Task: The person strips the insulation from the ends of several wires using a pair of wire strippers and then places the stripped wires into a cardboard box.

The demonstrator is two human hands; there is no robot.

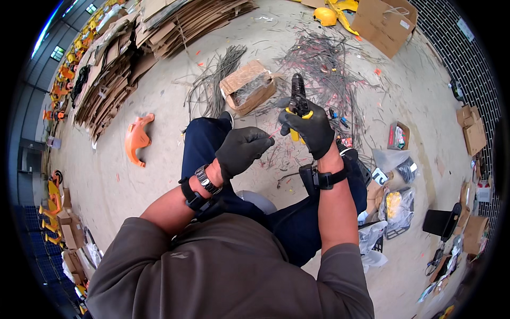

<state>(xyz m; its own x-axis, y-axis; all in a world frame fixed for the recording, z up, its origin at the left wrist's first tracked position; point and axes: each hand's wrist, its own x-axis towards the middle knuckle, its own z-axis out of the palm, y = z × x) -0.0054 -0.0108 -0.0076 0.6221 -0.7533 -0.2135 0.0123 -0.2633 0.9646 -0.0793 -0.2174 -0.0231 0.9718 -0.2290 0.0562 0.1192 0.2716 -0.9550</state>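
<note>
Black work gloves cover both my hands. My left hand [244, 150] pinches a thin red wire [275, 133] between thumb and fingertips, above my left knee. In my right hand [314, 129] is a plier-like hand tool, probably a wire stripper [298, 89], with a black head and yellow handles. Its head points away from me, and I cannot tell whether its jaws touch the wire. Beyond my left knee stands an opened cardboard box [251, 88] with clear plastic on it. Bundled grey cables [223, 79] lie beside the box, and a tangled heap of grey and red wires [318, 60] spreads beyond the tool.
An orange plastic part [137, 139] lies on the floor at left. Flattened cardboard [115, 71] is stacked behind it. A small open box [398, 135] and a plastic-wrapped crate [398, 213] stand at right. Far off are a yellow helmet-like shell [325, 16] and a large carton [384, 26].
</note>
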